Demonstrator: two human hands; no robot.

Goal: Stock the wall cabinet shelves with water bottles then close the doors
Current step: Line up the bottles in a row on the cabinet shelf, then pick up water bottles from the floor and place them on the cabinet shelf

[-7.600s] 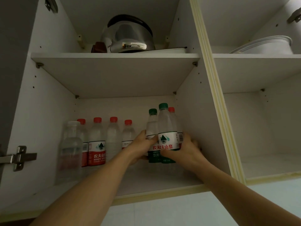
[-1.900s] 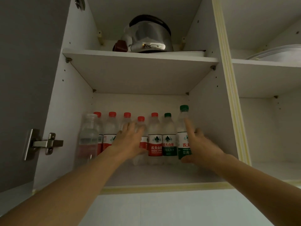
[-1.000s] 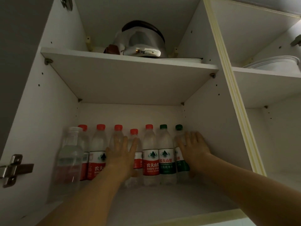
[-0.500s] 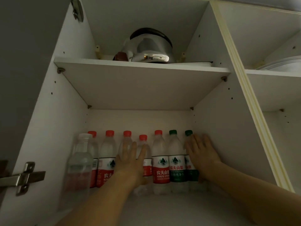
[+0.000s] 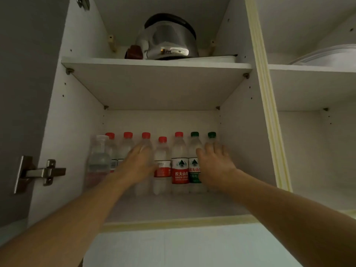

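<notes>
Across the back of the lower shelf [image 5: 173,207], at centre frame, a row of water bottles [image 5: 179,162] stands upright against the rear wall, five with red caps, then two with green caps at the right end. One clear bottle with a pale cap [image 5: 98,160] stands a little forward at the left end, close to the left side panel. The left hand [image 5: 137,164] lies with straight fingers flat against the red-capped bottles left of centre; it is blurred, so which bottles it touches cannot be told exactly. The right hand [image 5: 215,166] is likewise flat and open, fingers spread over the rightmost green-capped bottle [image 5: 212,137], holding nothing. A narrow gap shows between that last bottle and the right side panel. In front of the row the shelf is bare out to its yellowish front edge [image 5: 173,222], crossed only by the two forearms. Above the caps there is open height up to the upper shelf [image 5: 156,63], where a shiny metal kettle [image 5: 167,41] sits. At the left edge of the frame the open door [image 5: 23,93] hangs on a metal hinge [image 5: 38,173]. At upper right, in the neighbouring compartment, a white dish [image 5: 327,56] rests on its shelf.
</notes>
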